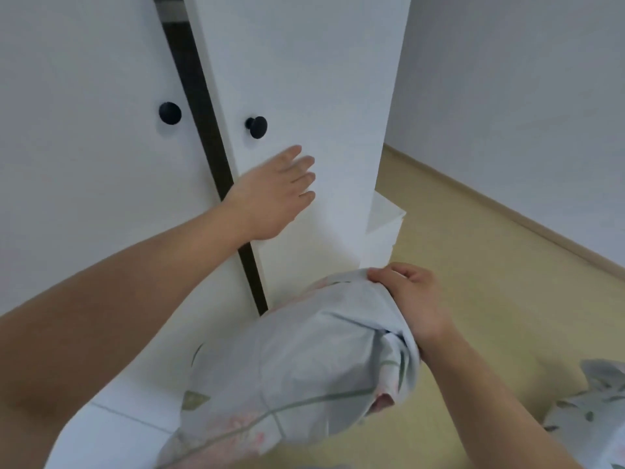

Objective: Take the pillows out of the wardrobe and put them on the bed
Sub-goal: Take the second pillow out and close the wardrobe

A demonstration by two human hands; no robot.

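A white wardrobe (84, 164) fills the left and centre of the view, with two black round knobs. Its right door (304, 79) stands slightly ajar, and a dark gap shows between the doors. My left hand (274, 194) lies flat on the right door below its knob (257, 127), fingers spread, holding nothing. My right hand (409, 299) grips the top edge of a pale blue floral pillow (297, 367), which hangs low in front of the wardrobe. A corner of matching floral bedding (592, 411) shows at the lower right edge.
Beige floor (473, 265) stretches to the right, bounded by white walls (524, 96) and a skirting strip. A white box-like thing (385, 228) stands beside the wardrobe's right side. White drawer fronts (111, 431) lie at the wardrobe's base, lower left.
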